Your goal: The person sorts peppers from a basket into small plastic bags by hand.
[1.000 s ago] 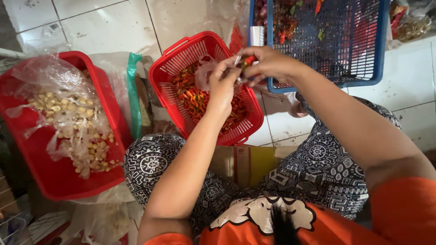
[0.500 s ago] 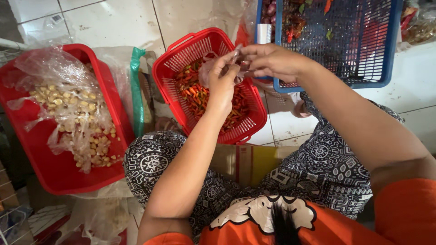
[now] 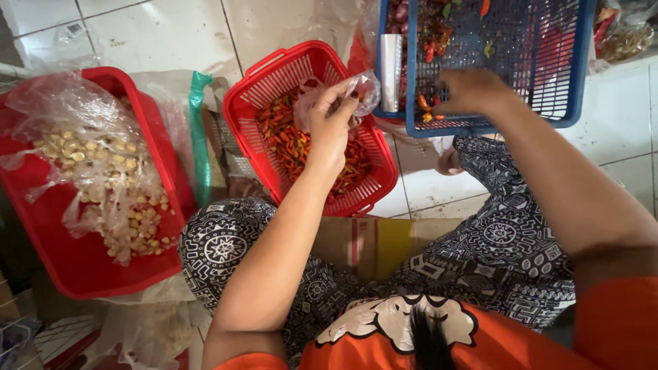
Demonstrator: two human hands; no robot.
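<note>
Holding a small clear plastic bag (image 3: 343,96) pinched in the left hand (image 3: 330,123) over the red basket (image 3: 274,68), its mouth is best kept open; chillies (image 3: 428,109) are gathered by the curled fingers of the right hand (image 3: 473,92) in the blue basket (image 3: 582,62).

The right hand (image 3: 473,92) hides its own fingertips in the blue basket (image 3: 582,75). The top edge cuts that basket off. The left hand (image 3: 332,123) covers part of the bag (image 3: 360,85).

A thin, crinkled clear plastic bag (image 3: 343,96) is showing glossy against the left hand (image 3: 331,127). The red basket (image 3: 274,75) and blue basket (image 3: 548,62) are looking like hard, smooth meshed plastic. The floor (image 3: 157,31) is gleaming as glazed white tile; the trousers (image 3: 507,240) are appearing as matt printed cloth.
</note>
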